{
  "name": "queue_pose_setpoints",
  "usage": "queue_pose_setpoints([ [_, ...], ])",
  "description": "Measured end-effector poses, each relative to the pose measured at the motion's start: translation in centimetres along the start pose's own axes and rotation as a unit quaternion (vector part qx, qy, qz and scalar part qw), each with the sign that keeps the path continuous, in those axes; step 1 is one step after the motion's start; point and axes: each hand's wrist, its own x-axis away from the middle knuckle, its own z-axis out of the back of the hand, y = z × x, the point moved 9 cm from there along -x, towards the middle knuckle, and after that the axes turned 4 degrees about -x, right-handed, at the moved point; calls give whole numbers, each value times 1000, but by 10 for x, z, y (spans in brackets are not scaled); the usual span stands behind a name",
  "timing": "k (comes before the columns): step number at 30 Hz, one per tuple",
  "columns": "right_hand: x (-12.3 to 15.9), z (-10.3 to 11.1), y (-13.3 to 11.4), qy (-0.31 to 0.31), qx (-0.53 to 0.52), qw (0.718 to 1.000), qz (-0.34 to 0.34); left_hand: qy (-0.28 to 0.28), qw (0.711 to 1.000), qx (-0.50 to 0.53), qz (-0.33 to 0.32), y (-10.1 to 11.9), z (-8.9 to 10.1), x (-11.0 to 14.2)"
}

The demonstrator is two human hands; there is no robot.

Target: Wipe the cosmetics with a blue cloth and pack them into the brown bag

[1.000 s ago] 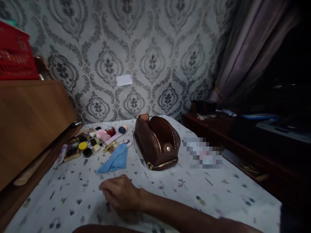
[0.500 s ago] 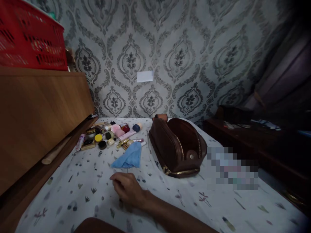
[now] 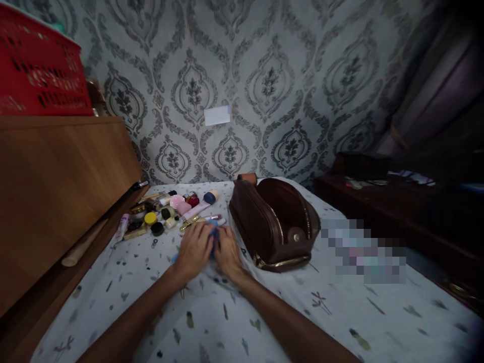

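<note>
On the printed sheet, my left hand (image 3: pixel 194 249) and my right hand (image 3: pixel 228 250) are side by side, fingers closed on a blue cloth (image 3: pixel 215 237). Most of the cloth is hidden under my hands; a bunched fold shows between them. Just right of my right hand stands a brown toiletry bag (image 3: pixel 249 222), its top unzipped and gaping. Beyond my left hand lie several cosmetics, among them a yellow-lidded jar (image 3: pixel 150 218), a black-lidded jar (image 3: pixel 157 229), a pink tube (image 3: pixel 195 210) and a gold tube (image 3: pixel 189 223).
A wooden cabinet (image 3: pixel 64 176) borders the bed on the left, with a red plastic basket (image 3: pixel 41 70) on top. Patterned wallpaper (image 3: pixel 242 65) covers the wall behind. At right stands dark furniture (image 3: pixel 378 212); a pixelated patch lies on the sheet near it.
My left hand has come into view and both hands now grip the blue cloth, which lay untouched before. My right hand moved forward and to the right. The view shifted slightly.
</note>
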Motion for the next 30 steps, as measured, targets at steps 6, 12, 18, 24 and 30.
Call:
queue_pose_setpoints([
  [6,-5,-4,14,-26,40,998,-37,-52,992,36,112,-63,-29,29],
  [12,2,-17,-19,-105,-48,991,60,17,953,237,186,-62,-9,25],
  [18,-2,-13,9,-37,-264,959,-92,58,897,356,257,-86,-11,33],
  [24,-7,-5,30,19,-350,920,-173,195,785,421,410,-138,-15,55],
  [30,4,-24,-19,-139,-243,960,-19,19,873,409,265,-92,-29,35],
])
